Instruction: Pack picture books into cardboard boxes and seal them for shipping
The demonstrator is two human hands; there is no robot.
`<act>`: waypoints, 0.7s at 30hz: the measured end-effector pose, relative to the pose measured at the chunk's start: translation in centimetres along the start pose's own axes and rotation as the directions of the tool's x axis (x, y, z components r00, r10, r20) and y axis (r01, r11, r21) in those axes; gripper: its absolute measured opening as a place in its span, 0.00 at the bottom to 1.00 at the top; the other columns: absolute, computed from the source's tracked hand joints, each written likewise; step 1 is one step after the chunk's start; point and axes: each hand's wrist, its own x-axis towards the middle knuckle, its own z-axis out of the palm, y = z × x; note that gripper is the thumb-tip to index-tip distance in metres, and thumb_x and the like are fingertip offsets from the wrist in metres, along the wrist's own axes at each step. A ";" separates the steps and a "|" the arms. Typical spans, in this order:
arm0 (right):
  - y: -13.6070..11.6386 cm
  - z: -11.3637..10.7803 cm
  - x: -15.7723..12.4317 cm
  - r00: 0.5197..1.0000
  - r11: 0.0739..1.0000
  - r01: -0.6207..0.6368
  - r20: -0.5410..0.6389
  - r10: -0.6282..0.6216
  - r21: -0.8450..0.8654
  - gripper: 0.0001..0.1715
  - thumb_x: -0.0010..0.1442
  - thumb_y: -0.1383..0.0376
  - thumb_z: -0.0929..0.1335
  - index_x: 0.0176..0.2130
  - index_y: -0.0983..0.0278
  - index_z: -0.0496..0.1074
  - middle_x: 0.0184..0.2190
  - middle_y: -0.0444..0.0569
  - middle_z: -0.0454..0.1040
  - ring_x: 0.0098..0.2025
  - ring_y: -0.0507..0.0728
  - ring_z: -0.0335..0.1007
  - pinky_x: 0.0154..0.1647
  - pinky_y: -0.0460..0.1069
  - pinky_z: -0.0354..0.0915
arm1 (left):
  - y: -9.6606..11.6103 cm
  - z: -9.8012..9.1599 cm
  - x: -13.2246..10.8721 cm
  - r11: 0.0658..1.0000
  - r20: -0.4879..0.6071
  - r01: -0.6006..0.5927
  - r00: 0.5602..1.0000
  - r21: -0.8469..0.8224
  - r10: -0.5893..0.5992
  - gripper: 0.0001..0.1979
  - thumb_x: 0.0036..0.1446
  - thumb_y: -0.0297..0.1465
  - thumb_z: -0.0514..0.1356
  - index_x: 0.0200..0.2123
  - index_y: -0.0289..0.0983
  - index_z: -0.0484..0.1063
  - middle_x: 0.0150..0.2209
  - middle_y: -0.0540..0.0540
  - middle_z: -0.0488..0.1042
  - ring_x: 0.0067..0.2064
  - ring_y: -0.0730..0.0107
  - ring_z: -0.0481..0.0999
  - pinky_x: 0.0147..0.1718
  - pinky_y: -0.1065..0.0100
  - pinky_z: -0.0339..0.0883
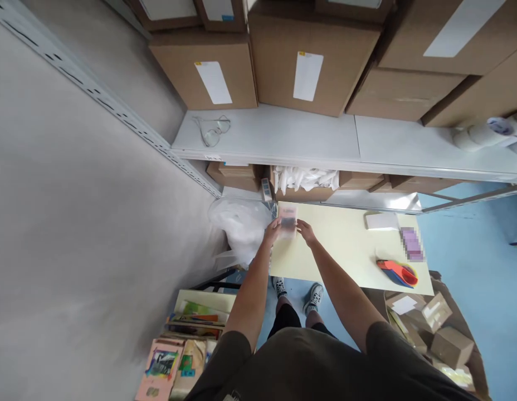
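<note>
A flat, pinkish, cloudy packet [287,214] with a dark rectangle inside lies at the left end of the pale yellow table [329,245]. My left hand [273,229] grips its left edge with the fingers closed. At the right edge, my right hand [305,230] pinches the same packet between thumb and fingers. Just left of my left hand, a heap of clear plastic bags [242,225] hangs beside the table. Small print on the packet is too blurred to read.
A white box [381,221], a pixelated purple item [412,244] and an orange-and-blue tape dispenser [397,273] lie on the table's right. Behind runs a grey shelf [283,128] with cartons [312,61], glasses [214,131] and tape rolls [488,132]. A carton of small boxes [450,345] stands lower right.
</note>
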 end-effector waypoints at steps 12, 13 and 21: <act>-1.4 -4.3 -6.2 0.976 0.950 0.218 0.043 -0.214 -0.222 0.35 0.57 0.43 0.73 0.57 0.57 0.81 0.60 0.58 0.80 0.64 0.71 0.75 0.67 0.68 0.68 | 3.0 -3.0 -10.9 0.998 -0.149 -0.035 0.988 0.057 0.043 0.23 0.65 0.33 0.61 0.62 0.39 0.76 0.66 0.38 0.75 0.68 0.56 0.73 0.63 0.56 0.70; -1.9 -4.8 -7.1 0.969 0.938 0.247 0.068 -0.237 -0.245 0.35 0.58 0.43 0.73 0.58 0.57 0.81 0.60 0.58 0.80 0.65 0.71 0.75 0.66 0.67 0.69 | 3.6 -2.8 -12.3 0.998 -0.173 -0.033 0.984 0.047 0.041 0.23 0.65 0.32 0.61 0.62 0.39 0.76 0.66 0.37 0.74 0.68 0.56 0.73 0.62 0.56 0.71; -4.1 -6.5 -12.2 0.861 0.843 0.476 0.328 -0.388 -0.251 0.37 0.63 0.44 0.67 0.66 0.53 0.75 0.71 0.53 0.68 0.72 0.69 0.66 0.65 0.64 0.72 | 5.4 -0.2 -24.0 0.996 -0.406 -0.087 0.910 0.006 0.082 0.23 0.67 0.36 0.60 0.64 0.42 0.75 0.70 0.37 0.71 0.71 0.54 0.70 0.65 0.53 0.71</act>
